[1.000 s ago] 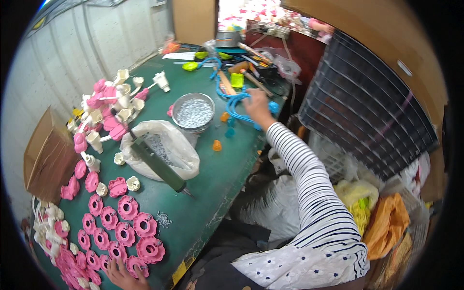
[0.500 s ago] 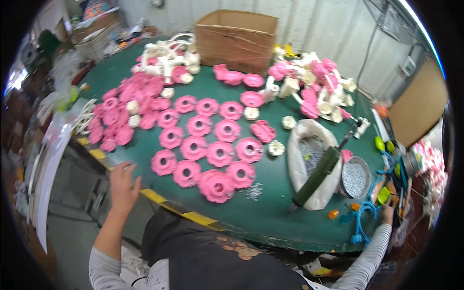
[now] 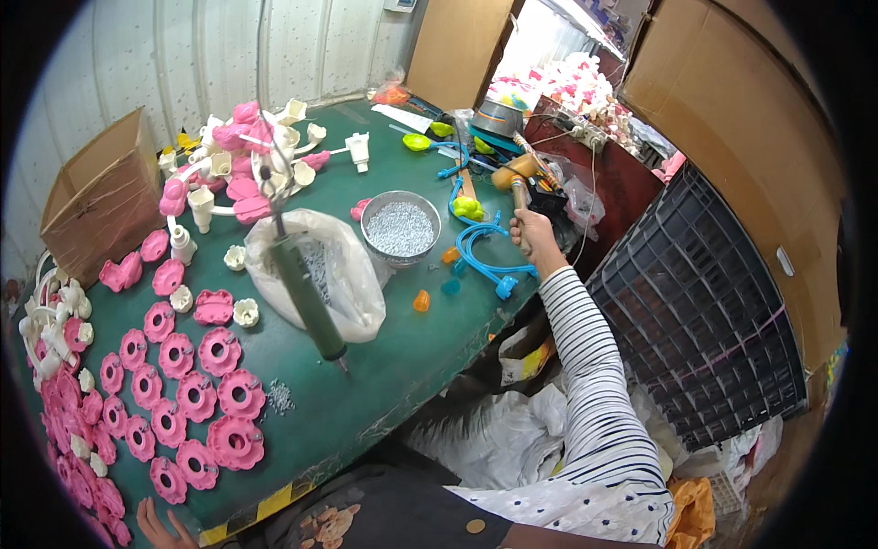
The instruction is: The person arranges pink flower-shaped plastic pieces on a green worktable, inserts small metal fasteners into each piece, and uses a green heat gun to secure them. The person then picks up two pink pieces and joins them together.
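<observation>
My right hand (image 3: 535, 240) is wrapped round the handle of a mallet (image 3: 516, 173), whose tan, barrel-shaped head points up and away at the table's right end. Beside it lie coiled blue tubes (image 3: 485, 249) and a yellow-green plastic piece (image 3: 468, 209). At the lower left, my left hand (image 3: 163, 528) is partly cut off; its fingers are apart and hold nothing. It is nearest to several pink flower-shaped plastic parts (image 3: 235, 443) laid in rows. A green power screwdriver (image 3: 306, 297) hangs tip down over the table, in front of an open white bag (image 3: 361, 306) of small grey pieces.
A metal bowl (image 3: 401, 225) of small grey pieces stands right of the bag. Pink and cream parts (image 3: 242, 188) are heaped near a cardboard box (image 3: 105, 197). Stacked black crates (image 3: 704, 311) stand beyond the table's right side. Small grey pieces (image 3: 280, 396) lie loose by the rows.
The view has turned to the right. My right hand, earlier reaching among the things at the table's right edge, now holds the mallet up. My left hand remains near the front edge.
</observation>
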